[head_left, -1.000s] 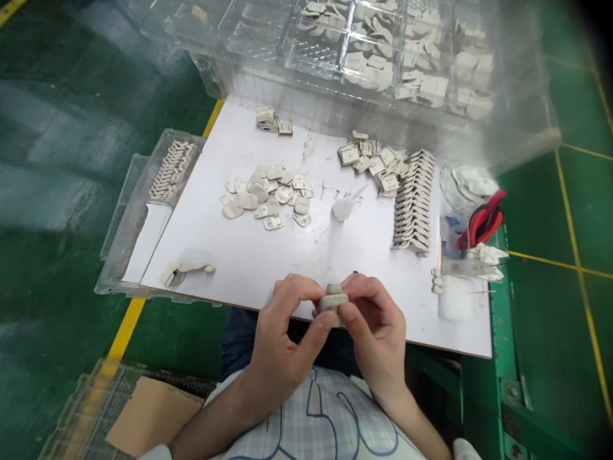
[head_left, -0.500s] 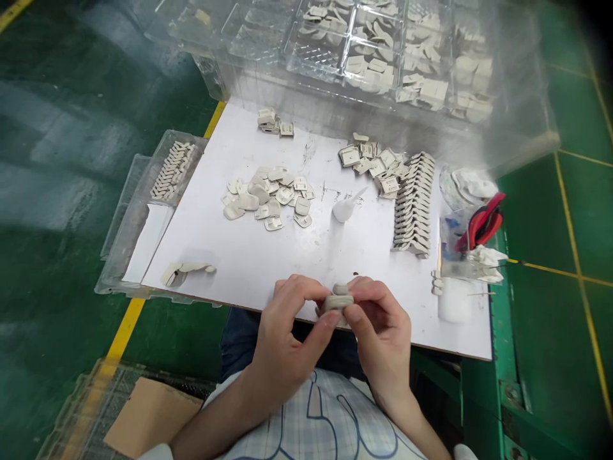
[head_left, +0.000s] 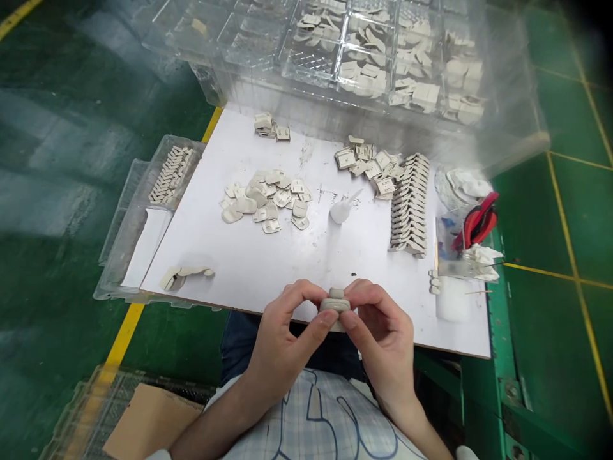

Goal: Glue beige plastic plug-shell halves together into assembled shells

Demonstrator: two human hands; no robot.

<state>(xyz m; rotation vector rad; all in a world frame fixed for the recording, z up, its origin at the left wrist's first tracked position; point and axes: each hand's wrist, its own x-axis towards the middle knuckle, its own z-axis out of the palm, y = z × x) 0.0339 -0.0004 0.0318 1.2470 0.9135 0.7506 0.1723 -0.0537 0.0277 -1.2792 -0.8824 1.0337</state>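
Observation:
A small beige plastic part (head_left: 335, 305) is pinched between both my hands at the front edge of the white board (head_left: 268, 271). My left hand (head_left: 294, 335) grips its left side with thumb and forefinger. On the right side, my right hand (head_left: 383, 332) holds it the same way. The fingertips cover some of the part. Beyond them lie a loose pile of flat beige pieces (head_left: 258, 203) and a small white dropper bottle (head_left: 340, 211) with a thin pointed tip. One longer curved beige piece (head_left: 186, 276) rests near the board's front left.
A stacked row of beige parts (head_left: 409, 207) stands at the right, beside loose clips (head_left: 366, 163). Red-handled pliers (head_left: 479, 220) sit in a clear box near a white cylinder (head_left: 453, 300). Divided clear trays (head_left: 282, 54) overhang the back; another tray (head_left: 138, 249) is left.
The part has turned slightly and now faces me more squarely, still held in both hands. The whole view has shifted a little.

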